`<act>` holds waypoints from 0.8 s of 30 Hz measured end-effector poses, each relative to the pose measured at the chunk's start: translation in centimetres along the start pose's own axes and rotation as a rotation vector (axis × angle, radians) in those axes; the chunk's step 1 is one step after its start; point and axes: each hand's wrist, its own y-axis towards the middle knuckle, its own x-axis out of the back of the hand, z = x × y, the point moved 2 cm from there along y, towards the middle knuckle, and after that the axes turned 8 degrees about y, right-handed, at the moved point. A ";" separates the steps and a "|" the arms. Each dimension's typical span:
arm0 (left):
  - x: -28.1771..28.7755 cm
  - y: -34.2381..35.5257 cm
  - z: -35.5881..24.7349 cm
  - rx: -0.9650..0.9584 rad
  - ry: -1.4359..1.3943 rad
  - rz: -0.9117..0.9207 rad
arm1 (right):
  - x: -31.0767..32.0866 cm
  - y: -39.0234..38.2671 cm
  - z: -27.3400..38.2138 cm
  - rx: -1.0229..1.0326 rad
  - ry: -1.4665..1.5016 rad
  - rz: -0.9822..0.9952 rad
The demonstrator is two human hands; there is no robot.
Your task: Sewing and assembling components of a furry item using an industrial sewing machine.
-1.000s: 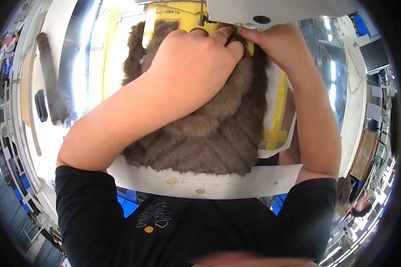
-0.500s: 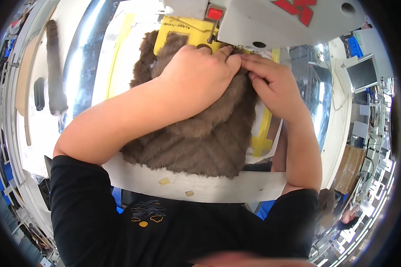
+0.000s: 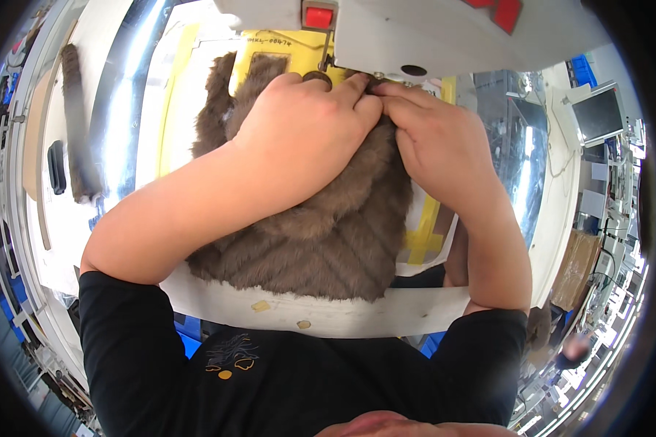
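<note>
Brown, chevron-lined fur [image 3: 321,255]: left hand [image 3: 299,131] and right hand [image 3: 439,142] pinch it, apparently steadying its edge beside the white machine head [image 3: 452,44].

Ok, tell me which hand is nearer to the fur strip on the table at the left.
Left. The left hand is on the brown fur piece, to the right of the fur strip; the right hand is farther right, beyond the left one.

left forearm [image 3: 171,200] slanting inward, left grip [image 3: 306,116] back up, right grip [image 3: 436,138] just beside, fingers [image 3: 410,102] bent
</note>
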 end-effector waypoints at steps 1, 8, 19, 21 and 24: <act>0.2 0.0 0.0 -0.008 0.011 0.021 | -0.1 0.0 0.0 0.005 0.011 -0.012; 0.3 0.0 0.1 -0.038 0.005 -0.011 | -0.1 0.3 0.5 -0.043 0.033 -0.001; 0.1 0.4 0.2 -0.027 -0.002 -0.018 | 0.1 0.3 0.4 -0.068 0.032 -0.008; 0.0 0.6 0.1 -0.035 -0.012 -0.016 | 0.0 0.3 0.1 -0.082 0.035 -0.001; -0.1 0.8 0.0 -0.026 -0.013 -0.003 | 0.1 0.4 0.0 -0.032 0.042 -0.049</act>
